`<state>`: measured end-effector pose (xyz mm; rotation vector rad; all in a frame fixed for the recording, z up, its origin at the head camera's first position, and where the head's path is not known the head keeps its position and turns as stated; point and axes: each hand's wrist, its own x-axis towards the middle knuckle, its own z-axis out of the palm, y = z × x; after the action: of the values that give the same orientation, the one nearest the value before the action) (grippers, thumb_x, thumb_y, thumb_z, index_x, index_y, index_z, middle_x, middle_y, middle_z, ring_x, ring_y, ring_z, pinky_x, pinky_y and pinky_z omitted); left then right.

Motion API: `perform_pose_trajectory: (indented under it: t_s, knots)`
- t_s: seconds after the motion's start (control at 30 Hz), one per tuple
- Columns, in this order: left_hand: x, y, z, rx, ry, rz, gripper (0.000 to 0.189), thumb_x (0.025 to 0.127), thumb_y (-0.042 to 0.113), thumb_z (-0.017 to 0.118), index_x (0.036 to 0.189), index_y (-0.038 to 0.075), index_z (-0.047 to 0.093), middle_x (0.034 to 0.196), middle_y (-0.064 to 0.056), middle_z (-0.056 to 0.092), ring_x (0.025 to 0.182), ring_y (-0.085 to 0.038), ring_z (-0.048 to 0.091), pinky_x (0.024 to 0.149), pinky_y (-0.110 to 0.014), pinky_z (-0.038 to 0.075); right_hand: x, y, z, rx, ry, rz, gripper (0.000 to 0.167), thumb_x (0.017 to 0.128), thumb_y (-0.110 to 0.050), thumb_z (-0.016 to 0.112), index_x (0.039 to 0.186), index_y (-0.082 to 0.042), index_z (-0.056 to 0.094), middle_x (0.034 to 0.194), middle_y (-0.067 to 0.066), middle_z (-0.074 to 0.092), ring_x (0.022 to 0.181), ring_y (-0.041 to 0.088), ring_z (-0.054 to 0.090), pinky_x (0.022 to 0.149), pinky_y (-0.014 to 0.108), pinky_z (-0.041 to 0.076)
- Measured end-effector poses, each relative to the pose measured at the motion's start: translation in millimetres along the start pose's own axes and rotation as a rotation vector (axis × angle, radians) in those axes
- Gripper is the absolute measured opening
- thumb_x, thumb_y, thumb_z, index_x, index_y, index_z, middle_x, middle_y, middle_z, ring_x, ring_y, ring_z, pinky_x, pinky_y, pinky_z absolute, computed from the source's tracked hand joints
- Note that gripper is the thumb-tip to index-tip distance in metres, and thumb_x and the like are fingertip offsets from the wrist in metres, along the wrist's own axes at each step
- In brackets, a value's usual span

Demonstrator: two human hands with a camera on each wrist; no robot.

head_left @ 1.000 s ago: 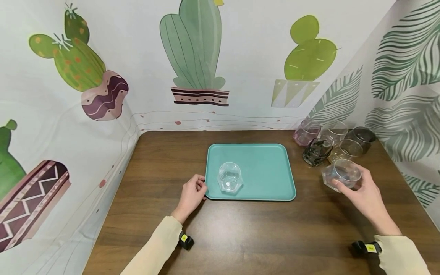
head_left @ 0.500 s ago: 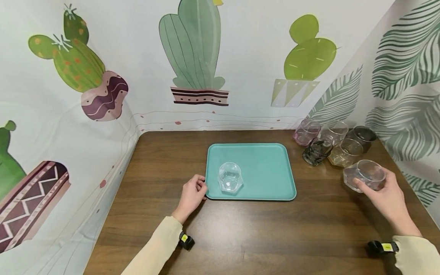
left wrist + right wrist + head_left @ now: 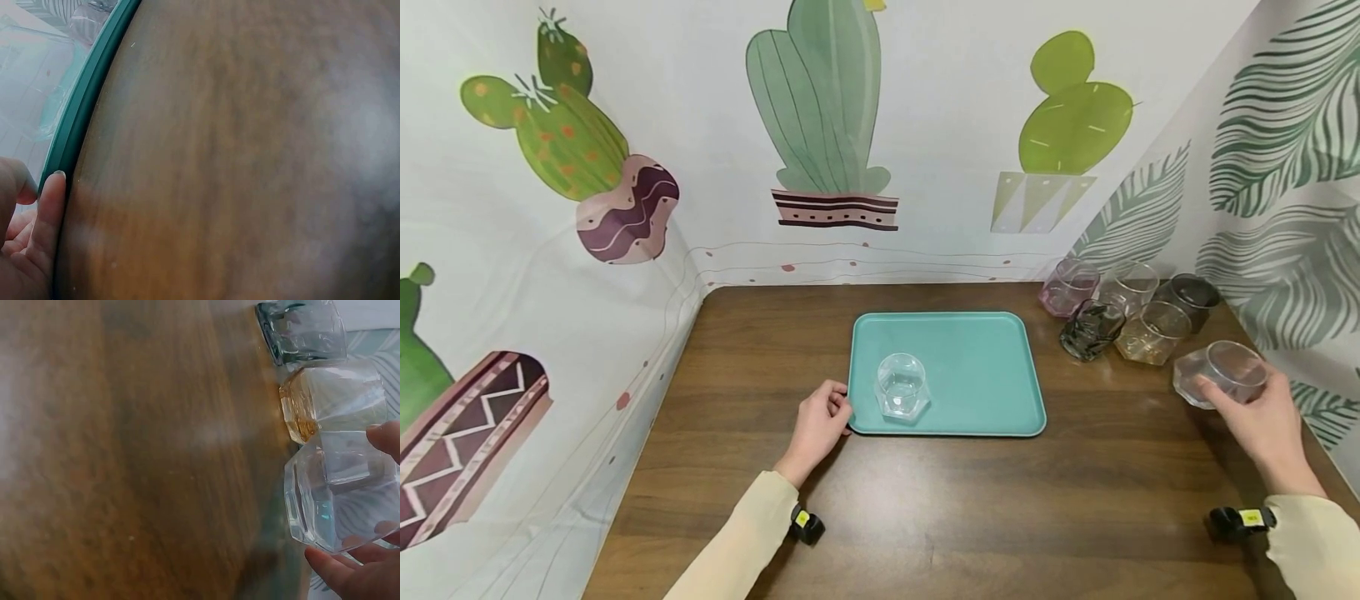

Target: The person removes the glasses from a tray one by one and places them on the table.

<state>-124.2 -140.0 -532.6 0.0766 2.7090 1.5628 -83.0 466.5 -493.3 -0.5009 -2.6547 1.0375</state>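
My right hand [image 3: 1266,423] grips a clear, faceted drinking glass [image 3: 1213,375] at the table's right side, thumb on the near side. In the right wrist view, the fingers wrap the far part of that glass [image 3: 337,494], and its thick base faces left. My left hand [image 3: 820,419] pinches the front left corner of a teal tray [image 3: 977,375]. Close up in the left wrist view, a finger lies along the outside of the tray's rim [image 3: 84,100]. A second clear glass [image 3: 902,387] stands upright on the tray's left half.
Beyond the held glass, several glasses cluster at the back right: pink [image 3: 1070,290], clear [image 3: 1127,287], dark grey [image 3: 1195,300], smoky black [image 3: 1092,331] and amber [image 3: 1152,335]. Patterned cloth walls [image 3: 955,125] border the wooden table [image 3: 940,517] behind and at both sides.
My right hand has carried the clear glass to the right, away from the tray and alongside the amber glass. The left hand, tray and glass on it have stayed put.
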Motion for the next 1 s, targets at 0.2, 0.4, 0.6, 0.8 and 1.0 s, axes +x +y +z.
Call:
perform_pose_trajectory:
  t_s: [0.2,0.4,0.6,0.8,1.0]
  knots:
    - [-0.2,-0.2,-0.2,0.012,0.006,0.002,0.02,0.094,0.002,0.06,0.113,-0.002,0.065,0.087,-0.009,0.064,0.067,-0.014,0.061,0.051,-0.025,0.062,5.4,-4,3,-0.029,-0.003,0.098,0.075,0.092,-0.038,0.073,0.14,0.01,0.042,0.111,0.019,0.051,0.081,0.008,0.042,0.063,0.026,0.033]
    - [0.1,-0.6,0.4,0.013,0.006,0.012,0.021,0.094,0.003,0.059,0.113,-0.002,0.065,0.088,-0.009,0.064,0.067,-0.014,0.061,0.052,-0.024,0.062,9.1,-12,13,0.001,0.048,0.165,0.083,0.091,-0.038,0.073,0.148,0.009,0.037,0.126,0.027,0.051,0.113,0.046,0.048,0.083,0.037,0.041]
    - [-0.1,-0.2,0.5,0.004,0.007,0.009,0.02,0.093,0.002,0.059,0.112,-0.002,0.065,0.087,-0.008,0.064,0.067,-0.013,0.061,0.052,-0.025,0.062,10.1,-17,18,0.046,0.046,0.231,0.092,0.092,-0.041,0.07,0.155,0.008,0.023,0.147,0.035,0.038,0.137,0.057,0.036,0.113,0.064,0.032]
    - [0.0,0.4,0.2,0.004,0.008,0.014,0.02,0.093,0.002,0.059,0.112,-0.002,0.065,0.087,-0.009,0.064,0.067,-0.013,0.061,0.051,-0.025,0.062,10.2,-19,21,0.075,0.058,0.268,0.095,0.092,-0.041,0.07,0.156,0.006,0.018,0.154,0.037,0.032,0.141,0.058,0.032,0.122,0.062,0.027]
    - [0.0,-0.1,0.3,0.001,0.005,0.006,0.02,0.093,0.003,0.06,0.112,-0.001,0.065,0.088,-0.009,0.064,0.068,-0.014,0.061,0.052,-0.025,0.062,9.9,-22,27,0.087,0.112,0.246,0.092,0.091,-0.038,0.072,0.155,0.004,0.022,0.153,0.034,0.036,0.14,0.054,0.037,0.123,0.059,0.028]
